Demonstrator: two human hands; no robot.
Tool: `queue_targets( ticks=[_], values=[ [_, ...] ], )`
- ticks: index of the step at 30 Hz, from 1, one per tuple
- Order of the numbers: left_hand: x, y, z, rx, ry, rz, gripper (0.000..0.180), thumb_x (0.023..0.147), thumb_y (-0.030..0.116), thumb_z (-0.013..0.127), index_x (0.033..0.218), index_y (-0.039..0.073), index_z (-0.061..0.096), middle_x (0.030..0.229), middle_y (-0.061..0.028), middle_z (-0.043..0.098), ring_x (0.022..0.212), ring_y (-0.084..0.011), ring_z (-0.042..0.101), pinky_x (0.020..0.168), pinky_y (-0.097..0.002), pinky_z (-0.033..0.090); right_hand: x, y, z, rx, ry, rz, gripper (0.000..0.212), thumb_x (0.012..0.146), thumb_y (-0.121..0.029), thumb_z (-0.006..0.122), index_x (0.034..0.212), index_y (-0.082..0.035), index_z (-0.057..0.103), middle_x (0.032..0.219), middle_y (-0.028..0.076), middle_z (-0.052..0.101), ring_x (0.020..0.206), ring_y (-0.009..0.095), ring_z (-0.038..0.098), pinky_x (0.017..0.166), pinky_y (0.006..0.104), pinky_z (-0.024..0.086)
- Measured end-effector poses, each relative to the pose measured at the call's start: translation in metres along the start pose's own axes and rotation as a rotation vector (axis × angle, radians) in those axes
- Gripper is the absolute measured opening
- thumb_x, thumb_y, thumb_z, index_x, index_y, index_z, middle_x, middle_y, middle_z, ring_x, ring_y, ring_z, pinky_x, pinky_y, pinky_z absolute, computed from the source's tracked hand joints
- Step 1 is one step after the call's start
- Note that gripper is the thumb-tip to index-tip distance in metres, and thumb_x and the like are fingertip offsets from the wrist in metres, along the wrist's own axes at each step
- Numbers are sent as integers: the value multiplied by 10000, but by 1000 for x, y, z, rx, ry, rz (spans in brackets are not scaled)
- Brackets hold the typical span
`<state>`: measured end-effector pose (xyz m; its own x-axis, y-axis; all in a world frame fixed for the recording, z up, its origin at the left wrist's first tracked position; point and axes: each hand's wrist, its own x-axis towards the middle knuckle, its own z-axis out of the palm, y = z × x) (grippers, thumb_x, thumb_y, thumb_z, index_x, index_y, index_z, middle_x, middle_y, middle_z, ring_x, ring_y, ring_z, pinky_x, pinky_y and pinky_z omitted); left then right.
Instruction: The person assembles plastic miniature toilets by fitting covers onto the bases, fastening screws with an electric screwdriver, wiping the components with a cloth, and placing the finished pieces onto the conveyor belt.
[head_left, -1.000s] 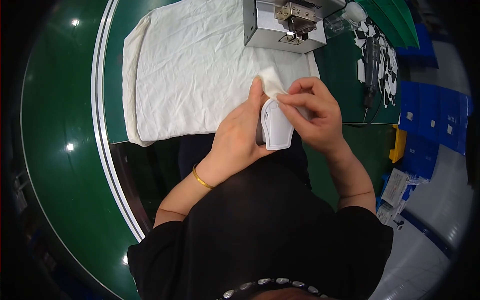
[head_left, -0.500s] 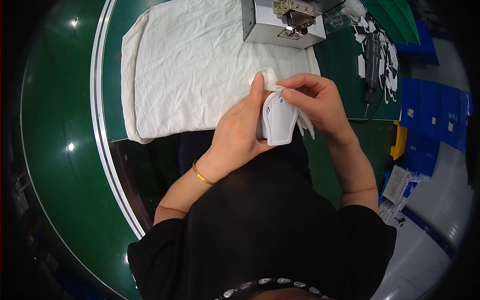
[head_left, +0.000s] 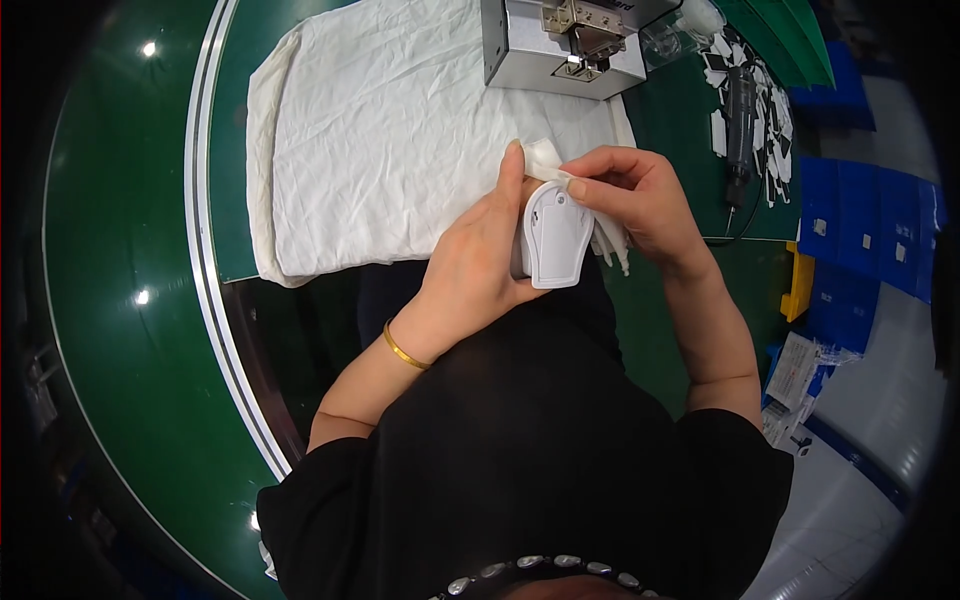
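Note:
A white plastic housing, flared at its upper end with a small screw there, is gripped in my left hand. The thumb of that hand points up along its side, and the other fingers are mostly hidden behind it. At the housing's upper edge my right hand pinches a white cloth between thumb and fingertips. One end of the cloth sticks up past my left thumb, and folds of it hang below my right hand.
A crumpled white cloth cover lies over the green table. On its far part stands a grey metal box with a clamp. To the right are a black electric screwdriver, small white parts, a green bin and blue bins.
The housing has shifted very slightly to the left. My right hand still pinches the cloth at its upper edge, almost in the same place.

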<state>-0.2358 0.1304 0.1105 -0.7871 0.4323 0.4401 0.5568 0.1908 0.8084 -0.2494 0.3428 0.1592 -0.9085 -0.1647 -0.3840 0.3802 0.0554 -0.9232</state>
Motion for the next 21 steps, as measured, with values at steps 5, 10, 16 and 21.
queue_targets(
  ticks=[5, 10, 16, 21],
  values=[
    [-5, 1, -6, -34, -152, -191, 1193, 644, 116, 863, 1537, -78, 96, 1091, -199, 664, 947, -357, 674, 798, -395, 556, 8, -16, 8, -272, -98, -204, 159, 852, -60, 735, 999, -4, 719, 963, 11, 630, 871, 95, 592, 770, 239, 455],
    [-6, 1, -5, -47, -136, -191, 1203, 647, 122, 860, 1543, -66, 80, 1073, -209, 671, 945, -363, 677, 785, -401, 555, 13, -30, 24, -611, -212, -406, 109, 816, -66, 746, 924, -59, 735, 909, -3, 565, 852, 114, 538, 737, 253, 407],
    [-4, -8, 2, -36, -42, -9, 1232, 682, 162, 857, 1553, -25, 6, 1201, -196, 647, 1028, -377, 656, 846, -402, 537, 19, -32, 7, -663, -41, -305, 98, 817, -54, 737, 914, -43, 738, 908, -13, 570, 770, 70, 498, 668, 220, 383],
    [-5, -4, -2, -37, -41, -35, 1224, 640, 107, 862, 1550, -48, 58, 1157, -187, 657, 972, -374, 660, 807, -408, 548, 5, -33, 22, -556, -69, -391, 98, 824, -41, 724, 919, -58, 736, 930, 6, 584, 814, 106, 537, 725, 243, 420]
  ],
)
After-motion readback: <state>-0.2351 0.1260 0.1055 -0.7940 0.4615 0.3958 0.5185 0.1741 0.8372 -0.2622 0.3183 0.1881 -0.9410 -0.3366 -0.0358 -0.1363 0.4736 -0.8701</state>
